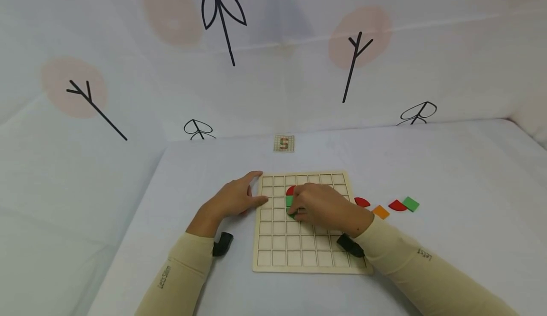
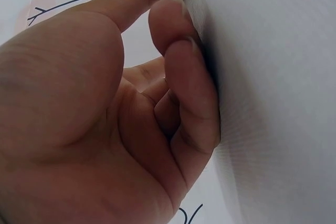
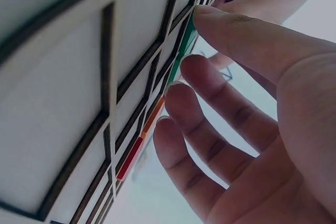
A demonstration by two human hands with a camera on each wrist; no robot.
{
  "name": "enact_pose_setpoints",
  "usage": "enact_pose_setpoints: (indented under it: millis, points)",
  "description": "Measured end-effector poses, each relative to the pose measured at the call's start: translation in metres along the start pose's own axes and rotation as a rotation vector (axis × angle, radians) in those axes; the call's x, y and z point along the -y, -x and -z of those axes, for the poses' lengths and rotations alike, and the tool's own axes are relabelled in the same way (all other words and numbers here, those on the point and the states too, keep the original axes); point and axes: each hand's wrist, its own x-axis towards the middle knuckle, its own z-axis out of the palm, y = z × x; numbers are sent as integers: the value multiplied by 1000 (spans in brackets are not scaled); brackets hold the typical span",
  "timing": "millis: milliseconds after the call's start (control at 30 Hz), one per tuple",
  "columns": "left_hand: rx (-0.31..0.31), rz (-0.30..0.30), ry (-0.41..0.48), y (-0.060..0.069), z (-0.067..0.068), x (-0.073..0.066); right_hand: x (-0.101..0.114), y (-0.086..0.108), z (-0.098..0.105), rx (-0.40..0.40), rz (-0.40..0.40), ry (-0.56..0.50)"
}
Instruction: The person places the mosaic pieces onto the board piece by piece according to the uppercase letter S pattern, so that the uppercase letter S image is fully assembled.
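Note:
In the head view, a pale wooden grid board (image 1: 287, 257) lies on the white table. My left hand (image 1: 232, 197) is at its upper left: the thumb rests on the left edge, and the index finger touches the top corner. The other fingers curl loosely beside the board in the left wrist view. My right hand (image 1: 322, 207) reaches over the grid and pinches a small green tile (image 1: 291, 213) with a rounded lower side, partly covered by the fingertips. Directly above it are a green square tile (image 1: 289, 201) and a red curved tile (image 1: 291, 190), both in grid cells.
Right of the board lie a red curved tile (image 1: 362, 202), an orange square tile (image 1: 381, 212), another red curved tile (image 1: 397, 205) and a green square tile (image 1: 411, 204). A small pattern card (image 1: 284, 144) showing an S lies behind the board. A patterned cloth backdrop (image 1: 299, 88) stands behind.

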Motion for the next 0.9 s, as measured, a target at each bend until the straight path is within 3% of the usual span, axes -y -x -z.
enact_pose_setpoints:
  millis: [667, 767, 900]
  points:
    - [9, 20, -9, 3, 0, 1, 0, 1, -1, 4, 8, -31]
    - [6, 10, -10, 3, 0, 0, -1, 6, 6, -37, 17, -33]
    - [-3, -6, -16, 3, 1, 0, -6, 19, 22, -152, -2, 9]
